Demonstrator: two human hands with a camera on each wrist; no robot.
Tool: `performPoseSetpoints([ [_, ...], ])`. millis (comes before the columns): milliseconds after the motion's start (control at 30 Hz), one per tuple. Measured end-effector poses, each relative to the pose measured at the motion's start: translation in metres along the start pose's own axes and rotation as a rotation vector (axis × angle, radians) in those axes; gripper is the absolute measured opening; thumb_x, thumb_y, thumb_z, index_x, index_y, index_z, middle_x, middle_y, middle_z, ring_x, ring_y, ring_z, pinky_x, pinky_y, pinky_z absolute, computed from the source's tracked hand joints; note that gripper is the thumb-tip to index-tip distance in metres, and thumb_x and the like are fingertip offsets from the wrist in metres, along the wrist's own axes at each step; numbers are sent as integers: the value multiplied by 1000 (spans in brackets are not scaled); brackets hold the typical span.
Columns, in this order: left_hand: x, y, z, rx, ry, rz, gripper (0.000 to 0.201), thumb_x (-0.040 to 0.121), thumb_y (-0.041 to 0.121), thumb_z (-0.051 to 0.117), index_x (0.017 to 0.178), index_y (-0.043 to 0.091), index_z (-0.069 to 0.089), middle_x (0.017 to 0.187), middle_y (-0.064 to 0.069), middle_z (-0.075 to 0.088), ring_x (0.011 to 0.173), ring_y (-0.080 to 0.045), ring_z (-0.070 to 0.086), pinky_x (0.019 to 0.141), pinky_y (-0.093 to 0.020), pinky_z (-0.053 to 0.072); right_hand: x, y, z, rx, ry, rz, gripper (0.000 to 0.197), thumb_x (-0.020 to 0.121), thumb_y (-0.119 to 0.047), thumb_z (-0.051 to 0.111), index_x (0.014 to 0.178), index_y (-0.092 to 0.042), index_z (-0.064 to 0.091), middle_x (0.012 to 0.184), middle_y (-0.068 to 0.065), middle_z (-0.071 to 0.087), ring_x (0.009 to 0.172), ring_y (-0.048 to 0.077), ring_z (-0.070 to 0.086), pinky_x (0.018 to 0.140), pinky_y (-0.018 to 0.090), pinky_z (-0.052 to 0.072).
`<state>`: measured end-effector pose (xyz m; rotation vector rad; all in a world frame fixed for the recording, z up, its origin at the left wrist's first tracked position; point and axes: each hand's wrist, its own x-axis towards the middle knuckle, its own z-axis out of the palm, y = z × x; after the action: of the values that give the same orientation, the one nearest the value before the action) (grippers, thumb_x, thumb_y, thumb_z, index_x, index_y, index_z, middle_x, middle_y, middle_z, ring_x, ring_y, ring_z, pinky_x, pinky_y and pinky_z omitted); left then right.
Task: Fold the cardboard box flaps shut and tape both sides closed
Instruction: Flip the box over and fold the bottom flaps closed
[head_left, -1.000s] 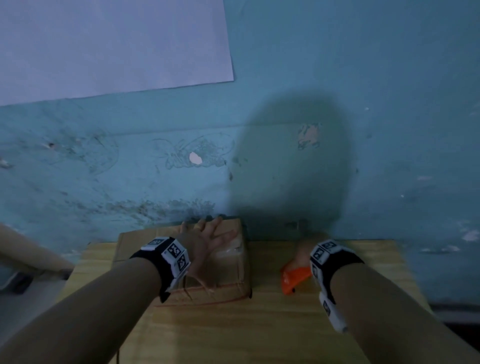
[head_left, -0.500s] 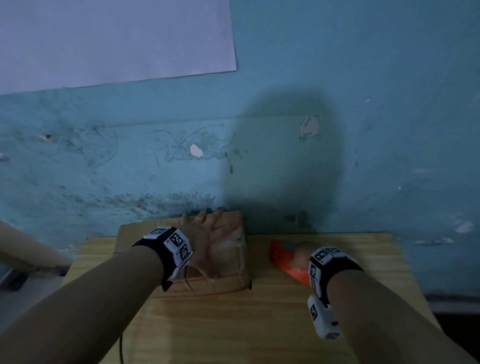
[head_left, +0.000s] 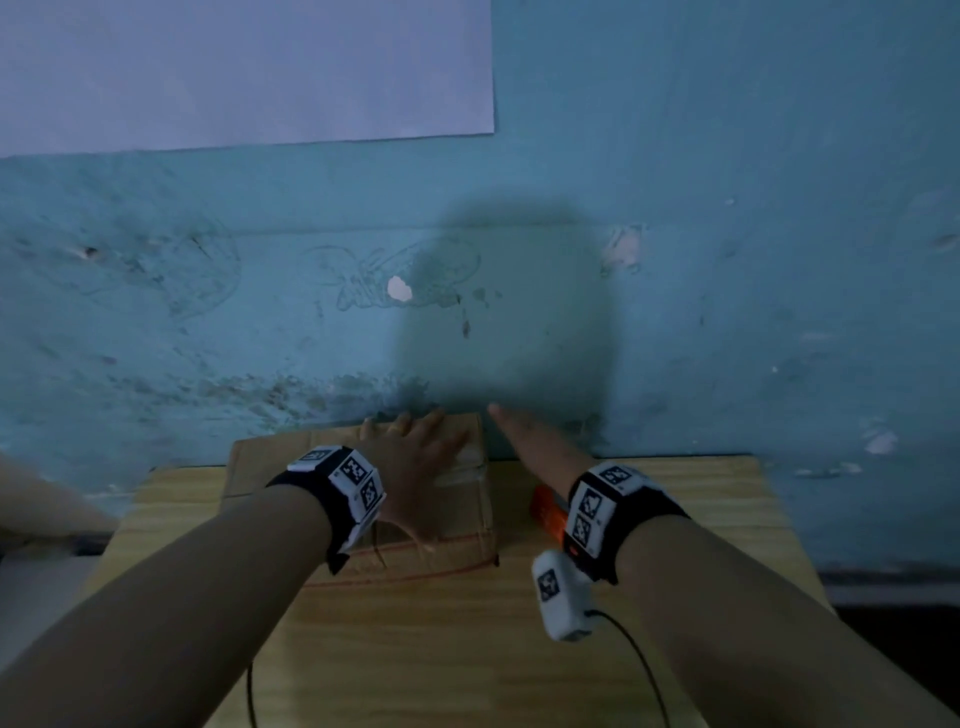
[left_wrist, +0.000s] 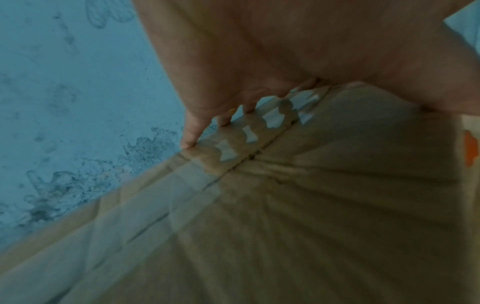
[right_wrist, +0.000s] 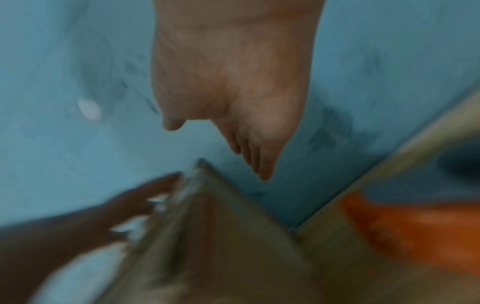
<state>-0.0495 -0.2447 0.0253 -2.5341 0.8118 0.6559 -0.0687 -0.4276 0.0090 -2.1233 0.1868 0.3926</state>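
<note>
On wooden table (head_left: 675, 499) against blue wall: cardboard box (head_left: 270, 462); your left hand (head_left: 415, 467) flat on top, fingers spread. Right hand (head_left: 530, 441) empty, fingers straight, beside box above orange tool (head_left: 545, 512). Left wrist view: fingertips (left_wrist: 189, 142) press taped seam (left_wrist: 249, 135). Right wrist view: blurred, palm relaxed.

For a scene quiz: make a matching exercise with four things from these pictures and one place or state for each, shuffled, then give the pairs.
Things:
1. left hand
2. right hand
3. orange tape dispenser
4. cardboard box

Places or states:
A. lies on the wooden table, right of the box
B. pressed flat on the box top
C. open, fingers straight, holding nothing
D. sits against the blue wall, flaps shut

Pairs: 1-B, 2-C, 3-A, 4-D
</note>
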Motion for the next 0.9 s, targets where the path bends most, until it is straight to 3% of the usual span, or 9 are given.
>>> performPoseSetpoints([
  [67,-1,0,3,-22,20,-12,134,56,75,69,150,30,-15,161,-2,-15,149,-35,0,113,-66,17,-1,-15,12,162,-53,-62,54,102,-40,30,148,-12,29,157,4,26,145,19,22,117,29,13],
  [233,2,-4,10,-73,51,-4,139,54,76,69,150,26,-18,161,0,-16,149,-32,-4,113,-66,15,2,-24,26,131,12,-121,52,101,-38,36,146,-12,34,155,4,30,145,17,22,120,28,9],
  [400,2,-8,15,-94,62,14,137,57,76,68,149,27,-20,160,0,-21,149,-32,-10,113,-68,8,4,-17,51,261,8,-44,60,97,-52,34,142,-14,42,146,7,45,138,20,38,111,27,22],
  [567,5,-9,25,-96,101,28,135,56,78,66,150,29,-18,160,-1,-21,149,-32,-11,113,-68,5,2,-14,60,225,82,49,58,101,-44,31,147,-10,31,152,12,36,140,22,34,110,25,23],
  [733,5,-12,32,-160,138,39,133,58,78,65,152,24,-13,161,-1,-19,149,-29,-12,114,-66,1,1,-16,71,91,174,84,59,99,-42,39,146,-8,27,145,14,42,131,27,44,104,30,36],
  [833,0,-24,37,-338,217,-12,119,63,84,44,153,22,-2,163,-1,-5,151,-21,-1,120,-54,6,-3,-12,77,-144,186,77,67,100,-44,33,152,-11,6,143,18,47,126,30,51,100,34,41],
  [900,-7,-42,46,-510,262,-152,106,69,81,28,153,24,0,163,-2,-1,151,-20,4,121,-47,7,-3,-7,76,-155,195,99,69,101,-45,30,153,-14,-1,140,18,51,125,31,53,101,35,41],
])
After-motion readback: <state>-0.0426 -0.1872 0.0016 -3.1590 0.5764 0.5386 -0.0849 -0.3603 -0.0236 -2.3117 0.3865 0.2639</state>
